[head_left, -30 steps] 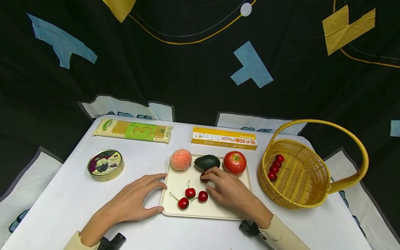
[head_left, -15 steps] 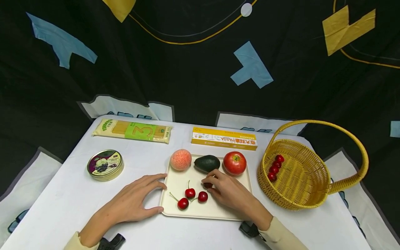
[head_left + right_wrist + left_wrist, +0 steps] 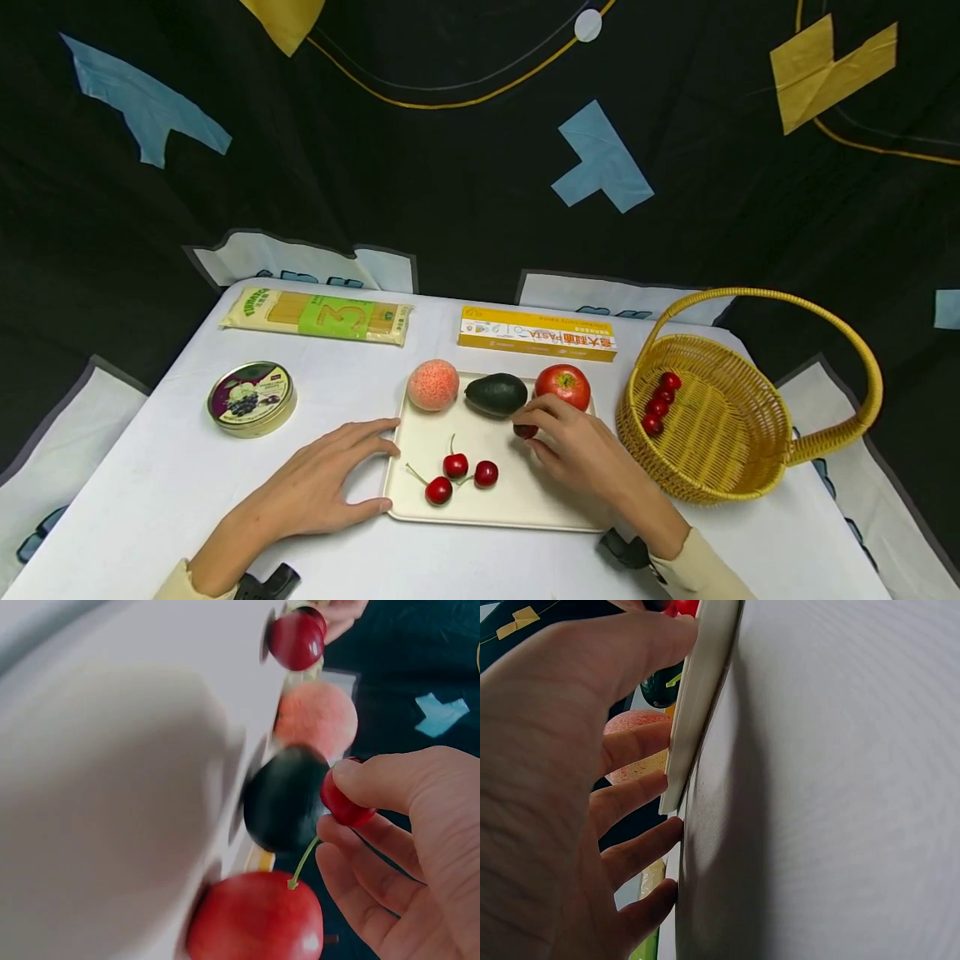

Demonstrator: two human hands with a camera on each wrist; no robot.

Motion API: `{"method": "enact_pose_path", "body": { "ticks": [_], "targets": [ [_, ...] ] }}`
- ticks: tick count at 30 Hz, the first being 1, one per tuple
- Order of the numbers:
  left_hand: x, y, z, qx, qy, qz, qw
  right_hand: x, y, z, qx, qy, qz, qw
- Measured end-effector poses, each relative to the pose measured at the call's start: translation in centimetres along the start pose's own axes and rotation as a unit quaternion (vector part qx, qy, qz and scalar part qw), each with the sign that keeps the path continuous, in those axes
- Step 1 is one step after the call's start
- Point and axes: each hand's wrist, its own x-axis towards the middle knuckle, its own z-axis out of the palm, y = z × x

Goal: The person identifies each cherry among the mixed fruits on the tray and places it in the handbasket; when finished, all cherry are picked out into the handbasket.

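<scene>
A cherry (image 3: pixel 346 796) with a green stem is pinched between the thumb and fingers of my right hand (image 3: pixel 581 442), over the right part of the cream tray (image 3: pixel 510 515). My left hand (image 3: pixel 322 479) rests at the tray's left edge, its fingers spread and fingertips touching the rim, as the left wrist view also shows. Three more cherries lie on the tray between my hands, one of them a cherry (image 3: pixel 438 491) nearest my left thumb. Along the tray's far side sit a rough pink peach (image 3: pixel 432 385), a dark green avocado (image 3: pixel 496 394) and a red apple (image 3: pixel 562 386), partly behind my right hand.
To the right stands a yellow wicker basket (image 3: pixel 720 483) with a tall handle and several cherries (image 3: pixel 657 406) in a row inside. A pasta box (image 3: pixel 537 334) and a noodle packet (image 3: pixel 318 315) lie at the back. A round tin (image 3: pixel 252 398) is on the left.
My right hand has moved right with the cherry, from below the avocado to in front of the apple. My left hand and the other fruit have stayed in place.
</scene>
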Motion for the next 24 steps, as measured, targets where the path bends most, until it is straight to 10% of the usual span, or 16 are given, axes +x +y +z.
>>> {"method": "enact_pose_path", "body": {
  "ticks": [24],
  "targets": [
    [0.0,0.0,0.1,0.0,-0.005,-0.005,1.0,-4.3,4.7,-4.4,-0.031,0.106,0.053,0.9925]
  ]
}}
